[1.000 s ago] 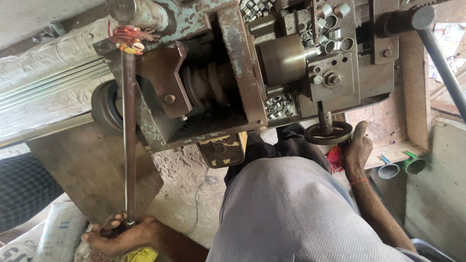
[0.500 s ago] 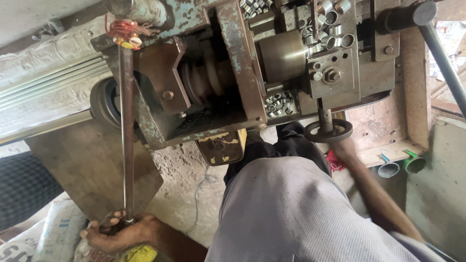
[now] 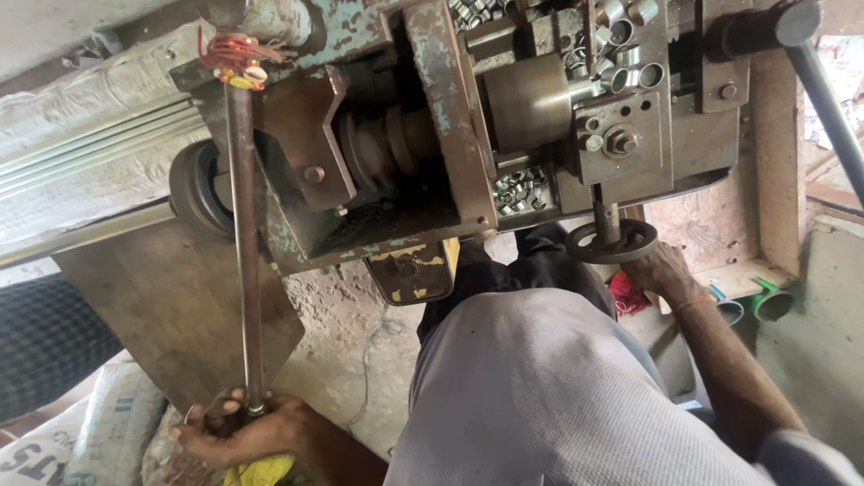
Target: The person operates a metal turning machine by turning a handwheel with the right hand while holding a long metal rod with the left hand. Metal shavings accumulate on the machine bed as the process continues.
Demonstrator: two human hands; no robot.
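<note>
A worn green and rusty lathe-like machine (image 3: pixel 450 135) fills the top of the head view. My left hand (image 3: pixel 238 430) grips the lower end of a long thin metal lever rod (image 3: pixel 243 252) that rises to the machine's top left, where red thread is tied. My right hand (image 3: pixel 661 270) is curled around the rim of a small round dark handwheel (image 3: pixel 612 241) under the machine's right side. Several small metal ring-shaped parts (image 3: pixel 621 27) lie on top of the machine. My lap in grey cloth fills the lower middle.
A black rubber wheel (image 3: pixel 193 189) sits at the machine's left. White sacks (image 3: pixel 99 432) lie at the lower left. Green and blue funnels (image 3: pixel 765 301) rest at the right beside a wooden panel. A dark metal bar (image 3: pixel 828 108) slants down the right edge.
My right hand has shifted on the handwheel, from beside its right edge to curled under its rim. My left hand stays on the rod's end.
</note>
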